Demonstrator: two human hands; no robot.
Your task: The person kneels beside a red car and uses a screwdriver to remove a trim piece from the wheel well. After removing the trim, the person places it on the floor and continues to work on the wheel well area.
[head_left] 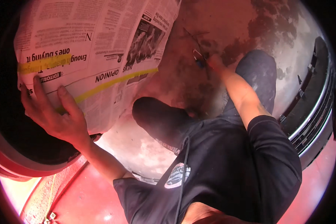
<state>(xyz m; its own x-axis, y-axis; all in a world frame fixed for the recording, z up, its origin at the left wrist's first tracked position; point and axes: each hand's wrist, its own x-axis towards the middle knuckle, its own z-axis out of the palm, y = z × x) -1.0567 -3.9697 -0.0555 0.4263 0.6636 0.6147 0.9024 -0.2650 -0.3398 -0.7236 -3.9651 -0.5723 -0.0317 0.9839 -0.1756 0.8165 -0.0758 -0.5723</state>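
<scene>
A large sheet of newspaper [100, 33] hangs at the upper left, with strips of yellow tape [117, 80] across its lower part. My left hand [59, 115] rests against its lower left corner, fingers spread, beside a shorter piece of yellow tape. Out over the stained floor, my right hand [214, 62] reaches down past my knee. Close to its fingers is a small tool with a pale loop and a blue part [200, 59], next to thin dark rods. The fingers there are dim and partly hidden, so their grip is unclear.
Behind the newspaper is a dark rounded panel with a pale curved rim [22, 168]. A bumper-like car part with black and chrome strips [313, 123] lies along the right. My bent knees [156, 117] are between my arms. A thin cord [50, 198] runs at the lower left.
</scene>
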